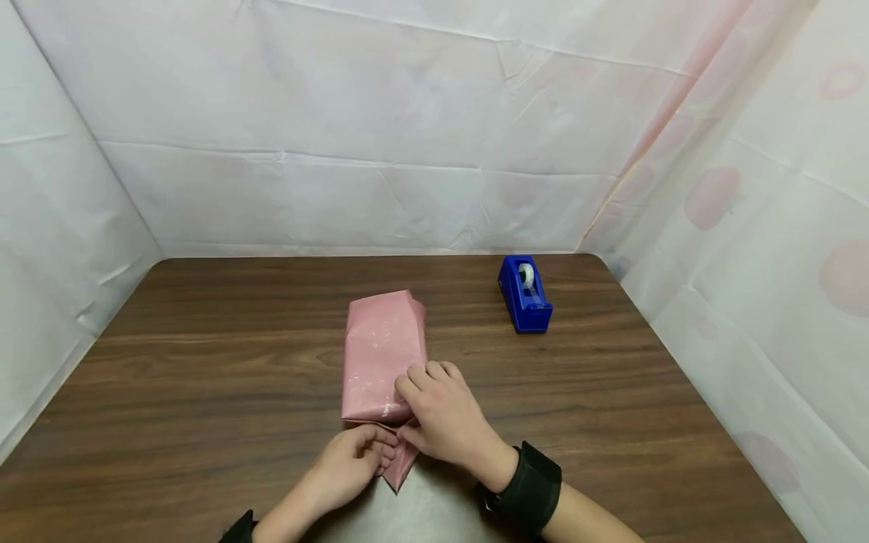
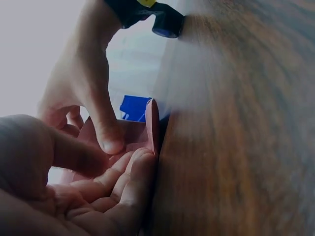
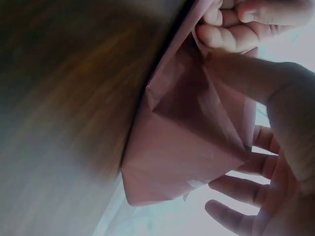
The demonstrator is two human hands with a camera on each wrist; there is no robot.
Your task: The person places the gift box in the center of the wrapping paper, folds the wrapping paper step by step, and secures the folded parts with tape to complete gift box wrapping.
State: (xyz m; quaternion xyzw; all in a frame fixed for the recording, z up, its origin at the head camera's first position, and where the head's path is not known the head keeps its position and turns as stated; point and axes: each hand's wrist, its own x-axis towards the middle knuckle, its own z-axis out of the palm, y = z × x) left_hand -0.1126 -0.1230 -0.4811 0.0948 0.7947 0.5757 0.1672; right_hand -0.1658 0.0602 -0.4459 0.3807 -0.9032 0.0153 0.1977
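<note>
The pink package [image 1: 380, 354] lies on the wood-grain worktop [image 1: 237, 362], a little left of its middle, with its long sides running away from the person. At its near end, a folded flap [image 1: 400, 473] narrows to a point facing the person, and both hands meet there.

The left hand [image 1: 354, 464] comes in from the lower left, low over the worktop with its thumb side uppermost. Its fingers are bent inward, with little opening between thumb and forefinger, and hold the left edge of the flap at their tips; how firmly the thumb presses cannot be told.

The right hand [image 1: 444, 413] reaches in from the lower right, its back turned up and its wrist angled toward the left. Its thumb is pressed against the folded paper, next to the left fingertips, while the other fingers, slightly spread, curve over the package's near right corner. Thumb and fingers stand well apart, gripping that corner between them.

A black band [image 1: 526, 489] circles the right wrist, and part of another shows at the left sleeve-end of the view. Farther back to the right, well apart from the package, stands a blue tape dispenser [image 1: 526, 298] with a roll of tape [image 1: 526, 274] in it. Pale sheeting [image 1: 339, 90] hangs behind the worktop.
</note>
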